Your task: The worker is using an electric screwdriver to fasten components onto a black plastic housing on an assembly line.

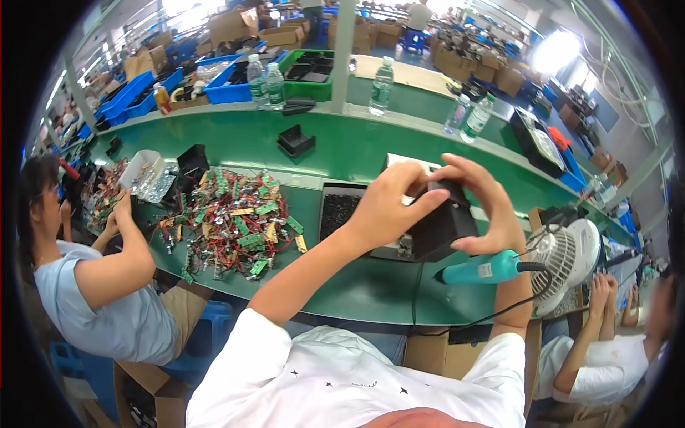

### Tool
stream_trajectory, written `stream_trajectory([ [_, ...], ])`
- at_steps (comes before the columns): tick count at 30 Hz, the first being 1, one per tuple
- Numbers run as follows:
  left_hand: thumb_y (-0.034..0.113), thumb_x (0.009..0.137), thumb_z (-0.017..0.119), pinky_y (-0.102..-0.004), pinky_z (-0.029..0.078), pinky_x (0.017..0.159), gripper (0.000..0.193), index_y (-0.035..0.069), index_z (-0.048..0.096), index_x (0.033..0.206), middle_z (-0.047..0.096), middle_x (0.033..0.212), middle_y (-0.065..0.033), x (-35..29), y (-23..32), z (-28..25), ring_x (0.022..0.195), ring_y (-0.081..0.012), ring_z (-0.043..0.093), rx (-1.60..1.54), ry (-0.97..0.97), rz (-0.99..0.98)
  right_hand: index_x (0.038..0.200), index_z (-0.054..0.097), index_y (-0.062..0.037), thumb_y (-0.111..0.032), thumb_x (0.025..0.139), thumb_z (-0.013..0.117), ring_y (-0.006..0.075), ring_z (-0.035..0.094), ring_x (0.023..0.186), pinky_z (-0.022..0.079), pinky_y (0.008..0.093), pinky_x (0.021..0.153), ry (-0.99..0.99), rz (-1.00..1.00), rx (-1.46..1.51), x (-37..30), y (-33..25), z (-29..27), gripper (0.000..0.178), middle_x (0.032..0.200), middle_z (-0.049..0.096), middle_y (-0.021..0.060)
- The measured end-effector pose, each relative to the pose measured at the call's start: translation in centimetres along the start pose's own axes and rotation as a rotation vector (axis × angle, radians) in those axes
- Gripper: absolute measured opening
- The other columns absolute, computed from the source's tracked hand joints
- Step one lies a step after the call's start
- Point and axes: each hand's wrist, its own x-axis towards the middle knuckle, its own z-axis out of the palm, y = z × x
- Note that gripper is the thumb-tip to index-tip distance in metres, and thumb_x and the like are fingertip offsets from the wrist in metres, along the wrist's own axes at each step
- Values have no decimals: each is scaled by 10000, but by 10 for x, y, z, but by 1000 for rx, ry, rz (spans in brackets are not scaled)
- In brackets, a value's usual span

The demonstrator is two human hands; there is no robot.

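Observation:
A black box-shaped plastic housing (pixel 444 232) is held tilted above the green workbench in front of me. My left hand (pixel 392 203) grips its upper left side, the thumb lying across the top. From the right, my right hand (pixel 492 203) curves round the same housing, fingers at the far end and thumb at the near one. Just below that hand hangs a teal electric screwdriver (pixel 481 269) with a black cord. To the left of the housing, a tray (pixel 323 207) holds many small black parts, too small to name. What lies under the housing is partly hidden.
A heap of green circuit boards with red wires (pixel 242 221) covers the bench to the left. A white fan (pixel 571 257) stands at the right. Beyond are a black plastic part (pixel 295 141) and a shelf with water bottles (pixel 382 87). Co-workers sit at both sides.

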Motion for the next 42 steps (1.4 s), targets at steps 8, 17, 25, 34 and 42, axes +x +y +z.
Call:
stream_trajectory([
  [8, 123, 911, 506, -218, 378, 611, 134, 12, 575, 944, 519, 730, -14, -60, -9, -5, 652, -94, 435, -637, 149, -114, 1116, 577, -23, -71, 604, 779, 205, 557, 850, 445, 295, 779, 317, 81, 106, -33, 35, 73, 552, 1003, 613, 74],
  [17, 60, 899, 496, -191, 360, 640, 166, -26, 594, 1002, 539, 771, -19, -73, -23, -4, 687, -81, 427, -839, 173, -129, 828, 625, -12, -38, 639, 763, 193, 510, 730, 422, 273, 667, 250, 22, -7, -39, 39, 91, 235, 910, 592, 49],
  [25, 29, 833, 521, -233, 365, 679, 130, -36, 590, 923, 556, 806, -55, -120, -26, -20, 714, -133, 432, -697, 116, -201, 1044, 558, -42, -467, 918, 493, 192, 547, 657, 476, 293, 603, 681, 97, 635, -68, 61, 79, 448, 790, 591, 107],
  [34, 53, 828, 535, -245, 341, 605, 67, -8, 543, 802, 545, 776, -50, -162, -77, 33, 640, -147, 401, -322, 186, -346, 1268, 372, -74, -808, 773, 381, 106, 351, 342, 333, 247, 324, 783, -34, 818, -79, 58, 98, 885, 498, 469, 35],
  [42, 49, 826, 540, -249, 325, 555, 76, -5, 532, 773, 520, 727, -30, -162, -99, 37, 595, -141, 375, -261, 48, -366, 1251, 378, -67, -858, 754, 284, 76, 320, 343, 295, 220, 321, 863, -4, 678, -18, 75, 104, 939, 494, 433, -4],
])
